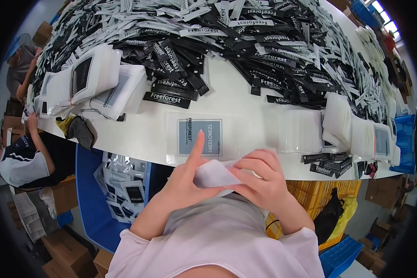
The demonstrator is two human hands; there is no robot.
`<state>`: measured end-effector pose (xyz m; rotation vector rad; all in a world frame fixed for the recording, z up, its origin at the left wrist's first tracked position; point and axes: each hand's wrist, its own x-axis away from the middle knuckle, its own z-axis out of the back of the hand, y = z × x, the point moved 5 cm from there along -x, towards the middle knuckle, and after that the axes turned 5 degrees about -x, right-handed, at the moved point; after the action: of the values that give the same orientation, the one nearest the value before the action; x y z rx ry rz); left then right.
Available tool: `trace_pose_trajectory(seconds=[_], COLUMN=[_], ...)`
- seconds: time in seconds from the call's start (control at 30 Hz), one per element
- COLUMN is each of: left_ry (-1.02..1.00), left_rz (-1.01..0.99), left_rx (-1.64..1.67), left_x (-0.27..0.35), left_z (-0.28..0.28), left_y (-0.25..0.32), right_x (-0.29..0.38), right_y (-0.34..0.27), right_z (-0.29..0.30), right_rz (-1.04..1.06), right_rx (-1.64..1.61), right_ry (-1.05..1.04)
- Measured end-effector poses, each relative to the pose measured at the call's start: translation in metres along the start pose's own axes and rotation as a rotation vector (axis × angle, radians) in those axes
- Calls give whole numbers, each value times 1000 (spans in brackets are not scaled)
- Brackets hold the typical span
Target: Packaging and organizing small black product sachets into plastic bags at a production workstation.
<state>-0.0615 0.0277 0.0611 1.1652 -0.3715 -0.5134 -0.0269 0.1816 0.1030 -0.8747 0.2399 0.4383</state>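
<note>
A white translucent plastic pouch (213, 174) is held close in front of my body, bent between both hands. My left hand (186, 182) grips its left side, with the thumb along the lower edge and the index finger raised. On the right side, my right hand (262, 175) pinches the pouch, fingers curled over it. The far side of the pouch is partly hidden by the fingers. Just beyond, a flat clear pouch with a grey-blue printed panel (186, 147) lies on the white table (236, 90); my raised left finger overlaps it in view.
Black and white stick sachets (170, 62) are heaped across the table. Pouch stacks stand left (102, 74) and right (299, 130). A blue bin (90, 205) of filled pouches sits below left, a yellow crate (305, 194) below right. Two people work at left, one in a black-and-white shirt (27, 161).
</note>
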Motion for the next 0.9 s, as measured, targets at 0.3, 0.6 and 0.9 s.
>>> trace_pose_trajectory(seconds=[0.3,0.6,0.9], left_ry=[12,116,15], left_rz=[-38,115,-22], left_rx=[-32,478,359], left_x=[1,5,46], left_z=[-5,-4,68], left_y=[7,-3,-16], right_x=[-6,8,-35], right_y=[8,27,17], right_z=[-6,-14,-3], right_rz=[108,-313,102], right_rx=[-126,-515,-187], right_ry=[-223,-8,-187])
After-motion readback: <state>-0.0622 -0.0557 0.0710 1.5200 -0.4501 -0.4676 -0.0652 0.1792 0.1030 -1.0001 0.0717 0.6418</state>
